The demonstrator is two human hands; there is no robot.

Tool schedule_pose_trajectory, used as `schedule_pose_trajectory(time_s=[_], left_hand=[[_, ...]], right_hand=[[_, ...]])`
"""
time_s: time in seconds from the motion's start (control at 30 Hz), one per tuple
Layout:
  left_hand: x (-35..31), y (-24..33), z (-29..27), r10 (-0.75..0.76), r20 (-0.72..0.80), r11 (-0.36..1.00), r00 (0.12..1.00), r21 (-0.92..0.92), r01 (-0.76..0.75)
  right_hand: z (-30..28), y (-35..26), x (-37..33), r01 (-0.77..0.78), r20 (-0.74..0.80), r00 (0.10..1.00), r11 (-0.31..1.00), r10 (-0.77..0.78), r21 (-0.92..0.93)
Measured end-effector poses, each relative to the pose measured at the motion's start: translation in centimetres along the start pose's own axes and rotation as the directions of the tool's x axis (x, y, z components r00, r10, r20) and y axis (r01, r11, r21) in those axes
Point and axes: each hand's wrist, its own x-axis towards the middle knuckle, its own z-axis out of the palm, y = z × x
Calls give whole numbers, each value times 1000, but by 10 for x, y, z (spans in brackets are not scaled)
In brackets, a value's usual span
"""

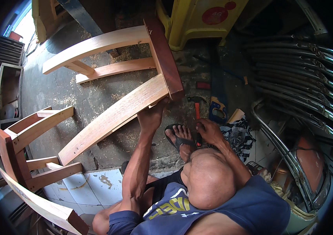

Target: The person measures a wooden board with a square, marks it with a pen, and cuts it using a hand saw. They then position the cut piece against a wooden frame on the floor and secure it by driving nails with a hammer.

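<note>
A wooden stool frame [115, 109] lies tipped on its side, its pale curved legs pointing left and its dark red-brown top board [165, 64] standing at the right end. My left hand [151, 116] grips the nearest leg close to that board; the wood hides part of its fingers. In my right hand [211, 131], by my foot, is a hammer [197, 111] with a red and black handle, its metal head pointing away from me. The fingers are closed around the handle.
A handsaw [217, 107] lies beyond the hammer. Another wooden frame [21, 156] stands at the left. A yellow plastic stool [198, 25] is at the back, and stacked metal tubes [295, 70] fill the right. Wood shavings litter the floor [96, 94]. A patterned cloth [239, 137] lies near my knee.
</note>
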Motion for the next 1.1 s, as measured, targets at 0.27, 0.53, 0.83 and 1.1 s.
schedule_pose_trajectory(time_s=[0.27,0.53,0.83,1.1], left_hand=[[2,1,-9,-84,45,995,995,62,81],[8,-4,-15,-110,106,994,988,34,107],[6,-9,-10,-25,46,999,999,-34,27],[4,0,-4,-141,37,990,989,-1,141]], right_hand=[[3,-1,7,44,14,999,997,-43,-57],[2,-4,8,53,-8,999,997,-54,-57],[1,-2,5,9,44,999,1000,-9,-5],[9,-3,11,85,30,996,992,-82,-91]])
